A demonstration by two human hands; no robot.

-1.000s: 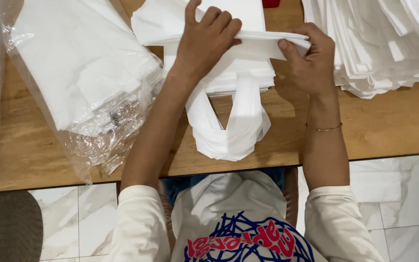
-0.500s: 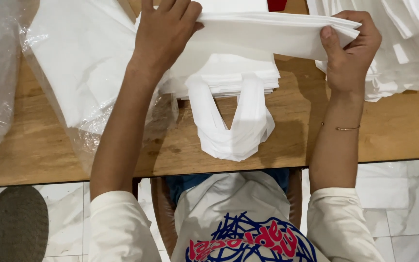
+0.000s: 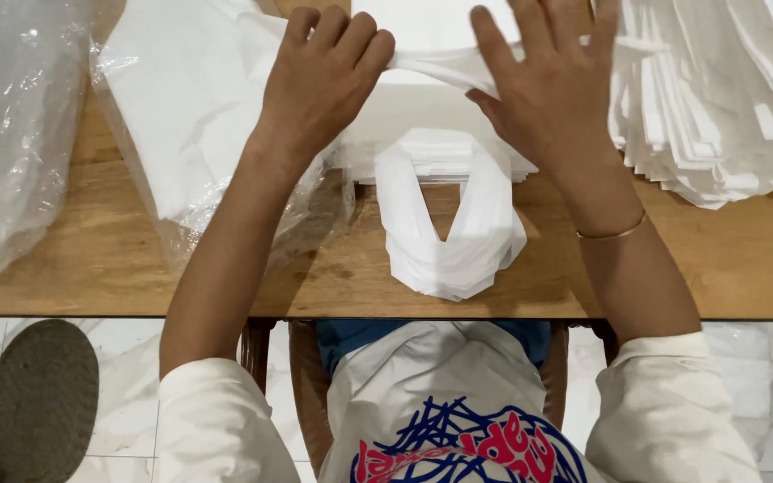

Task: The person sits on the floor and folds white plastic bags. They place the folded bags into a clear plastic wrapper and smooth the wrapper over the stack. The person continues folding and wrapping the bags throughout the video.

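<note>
My left hand [image 3: 324, 76] curls over the left part of a white bag [image 3: 422, 54] lifted off the stack, its fingers closed on the fold. My right hand [image 3: 552, 85] presses flat on the same bag with its fingers spread, pinching its lower edge with the thumb. Under both hands lies a stack of white handled bags [image 3: 445, 161] on the wooden table [image 3: 717, 259]. The stack's looped handles [image 3: 454, 233] hang toward the table's near edge.
A clear plastic pack of white bags [image 3: 185, 116] lies to the left, with more crumpled clear plastic [image 3: 6, 134] at the far left. A fanned pile of white bags [image 3: 726, 98] fills the right. Below the table edge are a tiled floor and a grey mat [image 3: 42, 398].
Both hands have come closer together over the stack. The right hand went from gripping the bag's right end to lying flat on it, and the bag has been folded narrower.
</note>
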